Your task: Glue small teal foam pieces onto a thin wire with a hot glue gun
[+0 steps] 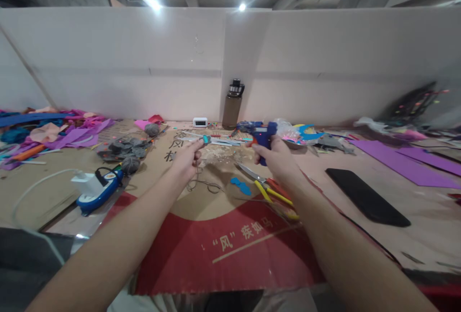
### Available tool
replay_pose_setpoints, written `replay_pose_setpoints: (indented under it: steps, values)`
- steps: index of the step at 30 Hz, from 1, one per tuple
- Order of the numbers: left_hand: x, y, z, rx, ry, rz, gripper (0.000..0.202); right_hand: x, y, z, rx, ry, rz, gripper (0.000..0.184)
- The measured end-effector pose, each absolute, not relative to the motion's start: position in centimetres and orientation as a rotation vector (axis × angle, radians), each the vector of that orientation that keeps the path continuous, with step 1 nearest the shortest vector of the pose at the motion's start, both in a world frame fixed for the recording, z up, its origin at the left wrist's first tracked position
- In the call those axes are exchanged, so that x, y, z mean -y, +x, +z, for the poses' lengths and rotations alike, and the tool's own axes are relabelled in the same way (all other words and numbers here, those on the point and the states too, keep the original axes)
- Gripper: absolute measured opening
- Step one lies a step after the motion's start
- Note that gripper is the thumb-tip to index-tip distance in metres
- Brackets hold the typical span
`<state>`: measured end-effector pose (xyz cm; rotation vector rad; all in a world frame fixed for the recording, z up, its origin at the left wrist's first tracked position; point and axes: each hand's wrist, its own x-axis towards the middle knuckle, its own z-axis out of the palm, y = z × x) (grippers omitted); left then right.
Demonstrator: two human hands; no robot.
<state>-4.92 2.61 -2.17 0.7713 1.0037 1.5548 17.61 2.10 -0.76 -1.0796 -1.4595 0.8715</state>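
Note:
My right hand (274, 154) is wrapped round the handle of a blue glue gun (264, 133), whose front end points left. In a pinch, my left hand (189, 161) holds a small teal and grey piece (206, 139), too small to name. Thin grey cord (212, 187) lies on the cardboard below that hand. Blue cut-out shapes (240, 186) lie between the two forearms. Beside them are scissors (252, 173) with open blades and yellow-handled pliers (275, 196), partly hidden by my right forearm.
A dark bottle (232, 105) and a small white clock (200, 122) stand at the back wall. A blue power strip (103, 194) and grey yarn (130, 164) lie left. A black phone (365, 196) and purple sheets (406, 161) lie right. Red-printed cardboard (173, 254) covers the front.

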Motion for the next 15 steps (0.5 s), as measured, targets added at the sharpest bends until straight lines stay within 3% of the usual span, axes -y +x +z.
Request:
replay_pose_setpoints:
  steps: [3,10,15]
  values:
    - [-2.3,-4.5,-2.3,-1.025,0.874,1.563,0.027,-4.2,19.1,-1.5,1.335,-1.285,0.902,0.015]
    - [-1.9,-4.1,-2.4,-1.001,0.965,1.512,0.026,-7.5,22.2,-4.9,1.373,-1.771,0.796,0.012]
    - [-1.6,-3.6,-2.3,-1.025,0.950,1.471,0.023,-8.0,23.8,-6.1,1.630,-1.995,0.293,0.028]
